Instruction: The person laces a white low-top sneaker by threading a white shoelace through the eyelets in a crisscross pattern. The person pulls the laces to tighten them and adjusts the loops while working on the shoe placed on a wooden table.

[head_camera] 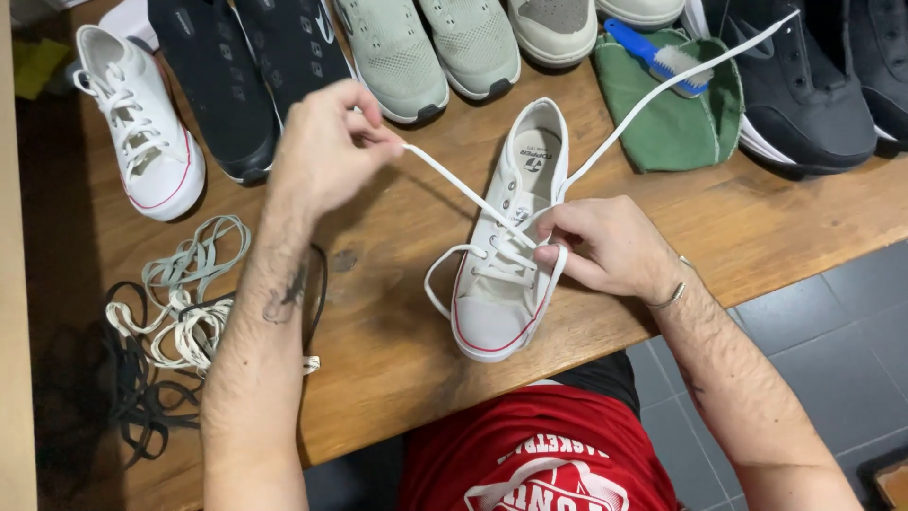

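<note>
A white canvas sneaker [506, 293] with a red sole stripe lies on the wooden table [397, 331], toe toward me. My left hand [326, 147] pinches one end of its white lace [454, 185] and holds it taut up and to the left. My right hand [605, 246] rests against the sneaker's right side, thumb and fingers on the lace at the eyelets. The lace's other end [681, 80] stretches far to the upper right. A slack loop of lace [433, 284] hangs off the sneaker's left side.
A matching white sneaker [142, 132] lies at the far left. Black shoes [246, 66], pale green shoes [426, 47] and dark shoes [813, 85] line the back. A blue brush [657, 57] rests on a green cloth [672, 123]. Loose laces [180, 303] are piled at the left.
</note>
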